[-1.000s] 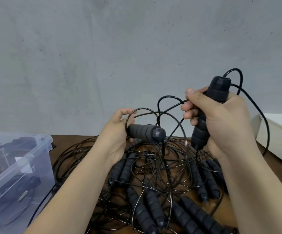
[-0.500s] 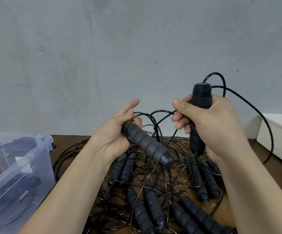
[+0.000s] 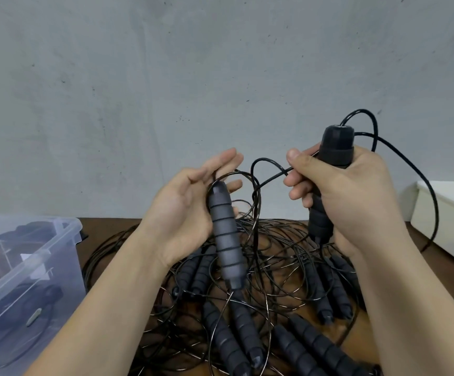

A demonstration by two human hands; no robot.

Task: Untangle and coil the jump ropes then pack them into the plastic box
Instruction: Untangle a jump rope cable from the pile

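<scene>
**Two handles held above the tangle**

The right hand (image 3: 350, 191) is gripping a black ribbed foam handle (image 3: 329, 169) upright, fingers wrapped round it. A thick black cord (image 3: 410, 164) is looping out of the handle's cap and trailing off to the right. The left hand (image 3: 179, 213) is spreading wide, fingers nearly straight. A grey ribbed foam handle (image 3: 226, 240) is leaning against its palm, tip pointing down; whether the fingertips are pinching its thin cord cannot be told. Below both hands, a heap of tangled black jump ropes (image 3: 274, 308) is lying on the brown wooden table (image 3: 443, 278). The clear plastic box (image 3: 38, 256) is standing at the left, holding dark items. A white tub (image 3: 448, 213) is sitting at the far right.
</scene>
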